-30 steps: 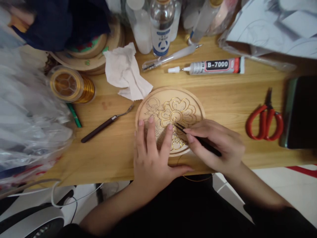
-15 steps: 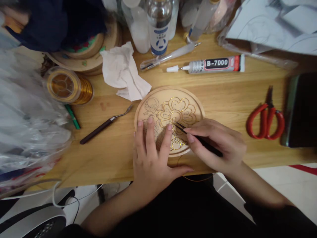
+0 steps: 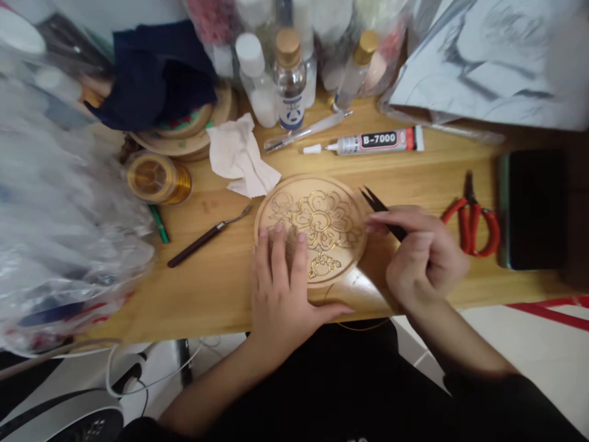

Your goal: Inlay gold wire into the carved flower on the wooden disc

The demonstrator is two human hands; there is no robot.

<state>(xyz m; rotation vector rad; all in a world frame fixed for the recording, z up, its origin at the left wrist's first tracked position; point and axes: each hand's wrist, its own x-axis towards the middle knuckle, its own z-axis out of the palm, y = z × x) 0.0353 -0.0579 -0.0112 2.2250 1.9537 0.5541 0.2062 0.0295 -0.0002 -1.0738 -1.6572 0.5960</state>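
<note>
A round wooden plaque [image 3: 352, 245] lies on the table, drawn with flowers, several of whose lines are traced in gold wire. My left hand [image 3: 280, 276] rests flat on its lower left part, fingers spread, thumb out to the right. To the right of the plaque, my right hand [image 3: 426, 252] grips black tweezers [image 3: 380, 205]; their tips are apart and point up and left, off the surface. A thin loose wire [image 3: 363, 327] hangs at the table's front edge below the plaque. What lies under my left palm is hidden.
Behind the plaque lie a B-7000 glue tube [image 3: 380, 141], a clear pen [image 3: 308, 131] and crumpled tissue [image 3: 242, 156]. Left are a spool of gold wire [image 3: 159, 178] and a dark-handled tool [image 3: 197, 245]. Red-handled pliers [image 3: 470, 224] and a phone [image 3: 531, 212] lie right. Bottles [image 3: 289, 86] stand behind.
My right hand has lifted the tweezers off the flower's centre and drawn them right, turning their tips upward. My left hand stays on the plaque. The camera view has shifted.
</note>
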